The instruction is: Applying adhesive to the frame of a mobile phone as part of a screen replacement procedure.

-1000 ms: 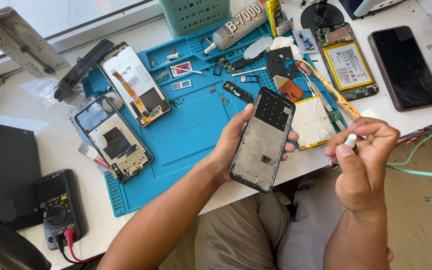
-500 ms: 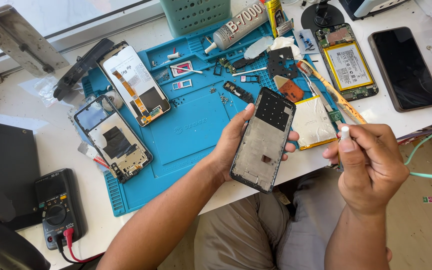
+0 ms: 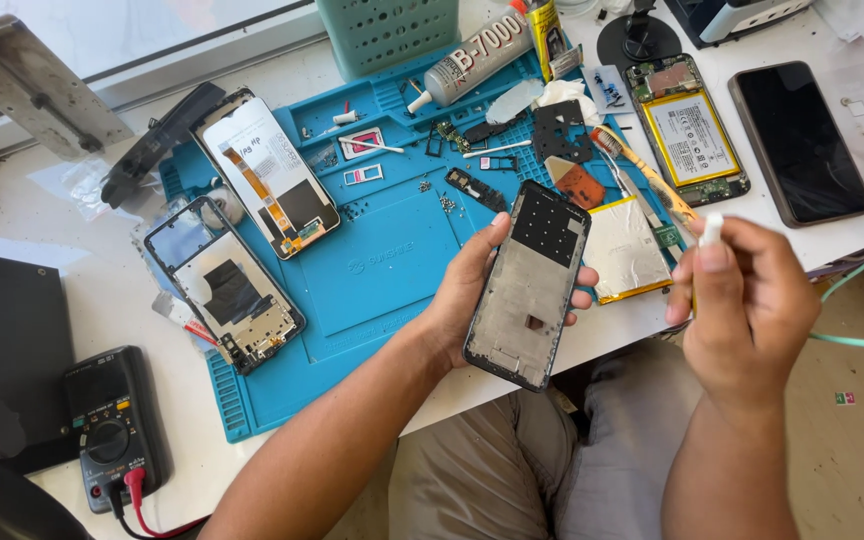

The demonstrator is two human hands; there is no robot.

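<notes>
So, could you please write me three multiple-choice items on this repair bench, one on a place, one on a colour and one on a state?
1. Where does the multimeter sit?
A. On the white table, left of the mat
B. On the mat
C. In the green basket

2. What colour is the work mat?
A. Grey
B. Blue
C. Red

3. How is the phone frame held?
A. Flat on the mat
B. Gripped in the left hand, off the table
C. Pinched in both hands

Answers:
1 A: it lies on the table beyond the mat's left edge.
2 B: the mat under the opened phones is blue.
3 B: the left hand's fingers wrap the frame, while the right hand holds a small white piece apart from it.
</notes>
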